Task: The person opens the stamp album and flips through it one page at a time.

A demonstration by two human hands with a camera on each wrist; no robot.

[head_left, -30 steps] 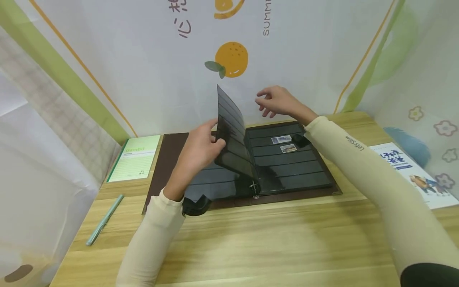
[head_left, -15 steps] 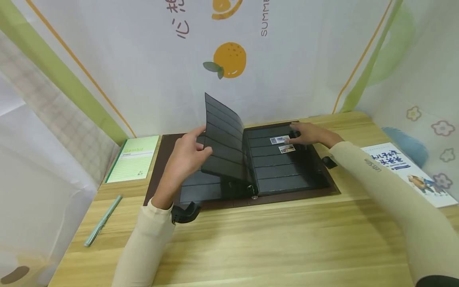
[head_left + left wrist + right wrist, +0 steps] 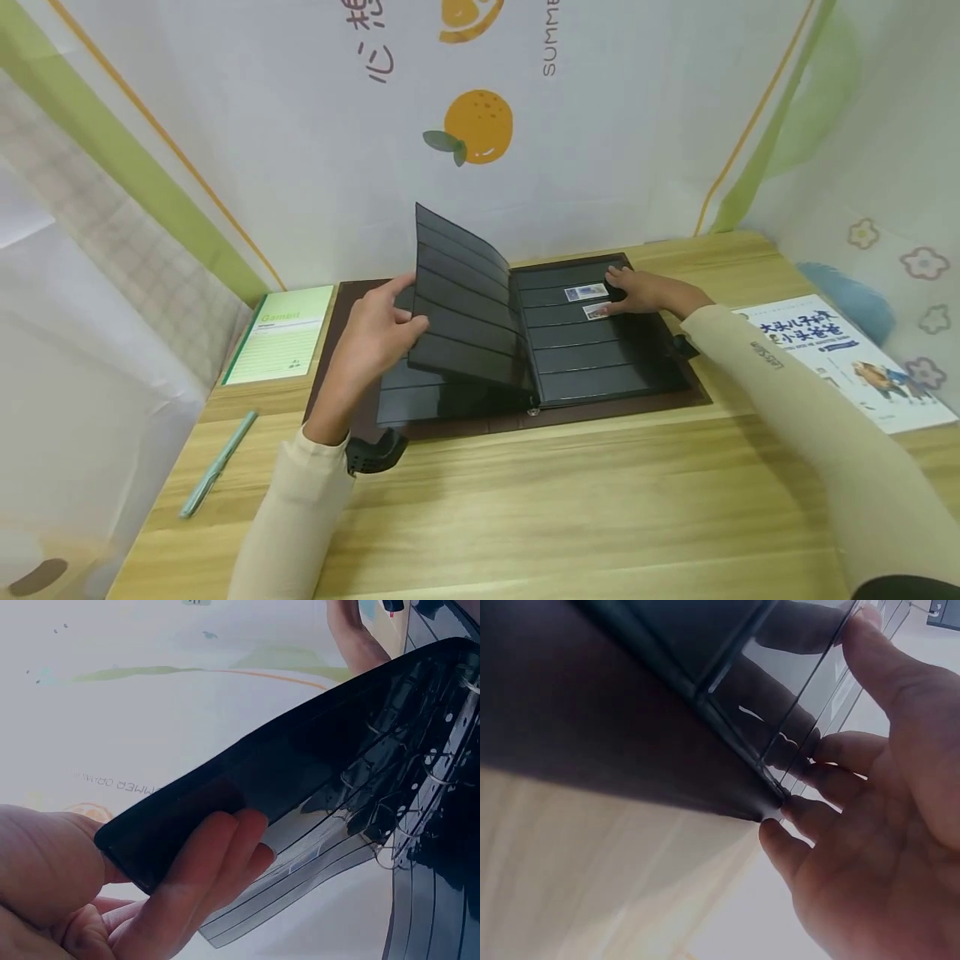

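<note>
A brown-covered stamp album (image 3: 510, 423) lies spread on the table with black strip-pocket pages. My left hand (image 3: 375, 329) holds a raised black page (image 3: 468, 304) by its outer edge, tilted up over the left side. In the left wrist view, thumb and fingers (image 3: 210, 862) lie on opposite sides of that page. Over the right page (image 3: 577, 358) is my right hand (image 3: 647, 292), its thumb at the lower of two small stamps (image 3: 595, 312). The upper stamp (image 3: 581, 293) sits just above. In the right wrist view, the fingertips (image 3: 810, 814) touch the page near its edge.
A green notebook (image 3: 281, 333) lies left of the album, with a pale green pen (image 3: 217, 465) in front of it. A white picture book (image 3: 855, 367) is at the right. Behind the table hangs a white curtain (image 3: 600, 167) with orange prints.
My left hand has moved left and lowered the raised page toward the left. My right hand has come down from the air onto the right page, its thumb now at the lower stamp.
</note>
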